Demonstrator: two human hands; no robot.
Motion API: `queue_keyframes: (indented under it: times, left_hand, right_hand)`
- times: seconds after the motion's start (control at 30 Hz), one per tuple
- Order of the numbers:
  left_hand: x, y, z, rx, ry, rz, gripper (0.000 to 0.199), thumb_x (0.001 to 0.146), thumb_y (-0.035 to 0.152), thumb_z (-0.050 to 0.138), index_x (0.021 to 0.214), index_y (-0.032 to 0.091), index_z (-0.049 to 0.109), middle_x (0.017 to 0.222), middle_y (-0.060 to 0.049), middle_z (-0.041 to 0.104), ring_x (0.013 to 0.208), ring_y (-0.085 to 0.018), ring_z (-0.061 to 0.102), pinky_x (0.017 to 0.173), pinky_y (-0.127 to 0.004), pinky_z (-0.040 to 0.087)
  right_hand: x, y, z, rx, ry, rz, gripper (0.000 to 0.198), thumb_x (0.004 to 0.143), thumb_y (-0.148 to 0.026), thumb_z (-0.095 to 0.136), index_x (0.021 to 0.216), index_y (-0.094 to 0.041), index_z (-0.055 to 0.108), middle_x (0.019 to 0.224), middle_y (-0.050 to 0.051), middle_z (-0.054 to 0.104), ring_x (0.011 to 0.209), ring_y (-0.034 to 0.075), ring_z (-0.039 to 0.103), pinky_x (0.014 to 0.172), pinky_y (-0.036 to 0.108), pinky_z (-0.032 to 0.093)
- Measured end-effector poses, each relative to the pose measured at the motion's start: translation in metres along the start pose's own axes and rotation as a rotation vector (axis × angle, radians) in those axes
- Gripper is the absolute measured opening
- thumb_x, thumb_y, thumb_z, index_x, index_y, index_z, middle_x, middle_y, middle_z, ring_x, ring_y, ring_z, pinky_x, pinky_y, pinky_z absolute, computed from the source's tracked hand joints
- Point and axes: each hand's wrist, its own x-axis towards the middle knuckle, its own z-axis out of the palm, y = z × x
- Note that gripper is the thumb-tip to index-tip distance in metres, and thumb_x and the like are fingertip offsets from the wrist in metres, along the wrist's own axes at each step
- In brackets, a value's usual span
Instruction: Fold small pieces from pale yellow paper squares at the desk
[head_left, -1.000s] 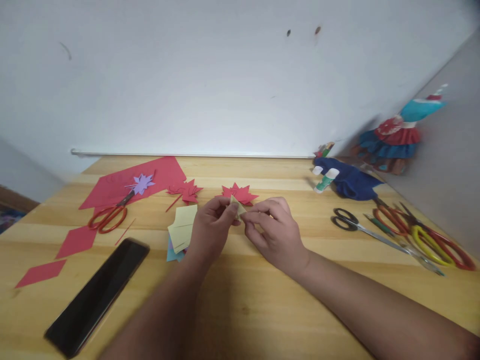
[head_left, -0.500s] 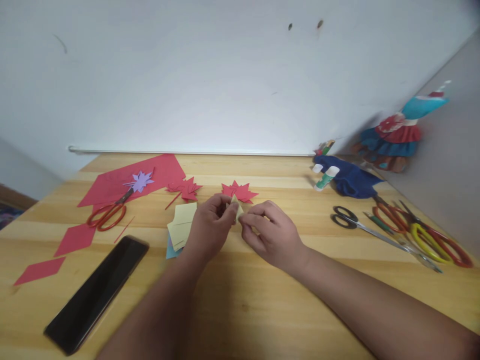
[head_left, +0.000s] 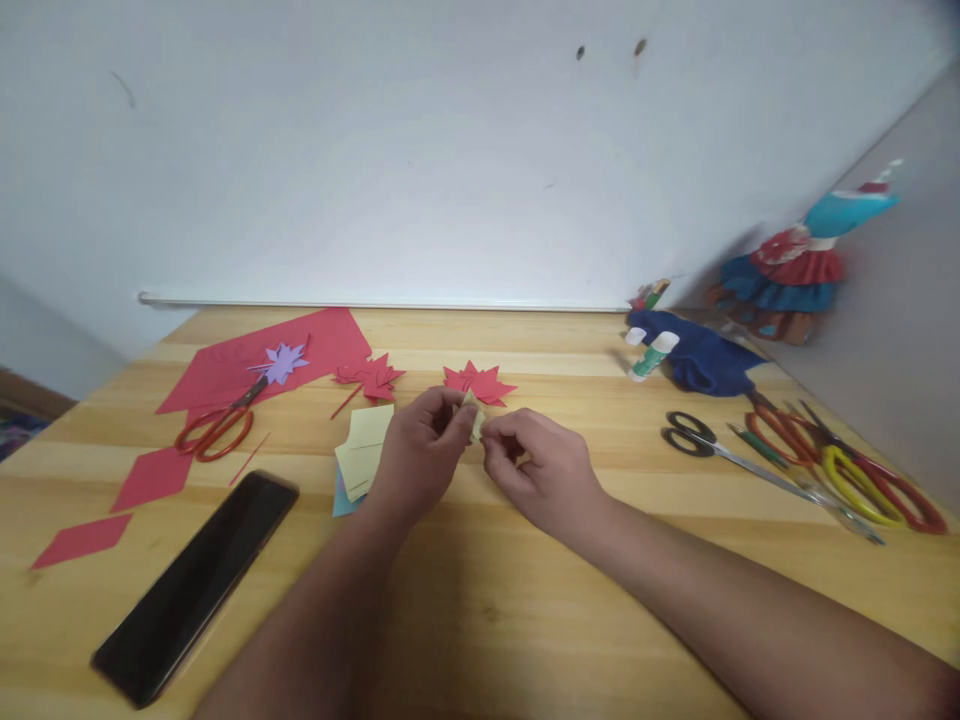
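A small folded piece of yellow paper point(head_left: 474, 418) is pinched between the thumb and fingers of my left hand point(head_left: 424, 445). My right hand point(head_left: 544, 460) has its fingertips pressed together at the paper's right edge, and they seem to grip it there. Just behind the paper lie red paper cutouts with pointed tips point(head_left: 480, 382). More red pointed cutouts point(head_left: 370, 377) rest farther left. Beside my left wrist is a stack of yellow paper pieces point(head_left: 365, 450), with a blue sheet point(head_left: 345, 500) showing beneath. My fingers cover part of the folded paper.
At left are a red sheet point(head_left: 225, 365), a purple star cutout point(head_left: 283, 363), orange-handled scissors point(head_left: 217, 435), red diamonds point(head_left: 152, 478) and a phone point(head_left: 195, 590). Black-handled scissors point(head_left: 701, 437), several other tools, a glue stick point(head_left: 654, 357) and blue cloth point(head_left: 697, 355) lie at right.
My right hand has shifted very slightly and its fingers have drawn closer together at the paper's edge. The yellow paper's visible shape differs a little. My left hand stays in place.
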Motion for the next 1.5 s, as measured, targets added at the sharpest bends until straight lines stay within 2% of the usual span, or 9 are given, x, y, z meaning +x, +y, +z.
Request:
queue_keyframes:
  times: [0.23,0.43,0.63,0.9,1.27,1.5]
  left_hand:
    - [-0.001,-0.001,0.002,0.032,0.011,0.023,0.021,0.090,0.041,0.066,0.086,0.021,0.068,0.061,0.005,0.058,0.057,-0.012,0.053,0.057,-0.024,0.040]
    - [-0.005,-0.003,0.005,0.081,0.029,0.068,0.020,0.091,0.040,0.064,0.084,0.021,0.066,0.062,0.004,0.059,0.058,-0.013,0.054,0.056,-0.025,0.039]
    - [-0.006,-0.005,0.008,0.116,0.058,0.082,0.019,0.090,0.039,0.065,0.083,0.022,0.065,0.060,0.005,0.057,0.056,-0.012,0.053,0.055,-0.025,0.039]
    - [-0.007,-0.005,0.008,0.021,0.032,0.046,0.021,0.091,0.040,0.065,0.082,0.021,0.063,0.063,0.004,0.061,0.059,-0.014,0.062,0.056,-0.025,0.042]
    - [-0.008,-0.010,0.014,-0.108,0.041,0.035,0.021,0.091,0.041,0.068,0.085,0.021,0.066,0.069,0.002,0.067,0.063,-0.014,0.064,0.060,-0.025,0.050]
    - [-0.011,-0.008,0.015,-0.113,0.049,0.072,0.020,0.091,0.038,0.070,0.084,0.020,0.066,0.070,0.002,0.069,0.064,-0.014,0.066,0.062,-0.025,0.052]
  right_hand:
    - [0.003,-0.004,-0.001,0.025,0.071,-0.045,0.017,0.089,-0.007,0.062,0.097,-0.022,0.065,0.075,0.000,0.067,0.068,0.014,0.064,0.066,0.025,0.054]
    - [0.006,-0.007,-0.004,0.023,0.076,-0.020,0.019,0.085,-0.004,0.058,0.087,-0.022,0.063,0.072,-0.001,0.062,0.066,0.015,0.061,0.062,0.026,0.050]
    - [0.007,-0.008,-0.005,0.020,0.100,-0.012,0.018,0.085,-0.005,0.060,0.087,-0.022,0.064,0.072,-0.001,0.061,0.065,0.014,0.061,0.061,0.025,0.050]
    - [0.008,-0.007,-0.005,0.030,0.110,-0.001,0.017,0.087,-0.005,0.061,0.088,-0.022,0.066,0.076,0.001,0.064,0.070,0.015,0.064,0.065,0.028,0.052]
    - [0.008,-0.007,-0.006,0.042,0.118,0.139,0.013,0.086,-0.010,0.064,0.081,-0.022,0.064,0.070,-0.002,0.060,0.061,0.013,0.057,0.059,0.026,0.047]
    - [0.008,-0.008,-0.006,0.095,0.110,0.295,0.011,0.085,-0.013,0.064,0.080,-0.022,0.063,0.065,-0.005,0.059,0.056,0.011,0.055,0.054,0.023,0.045]
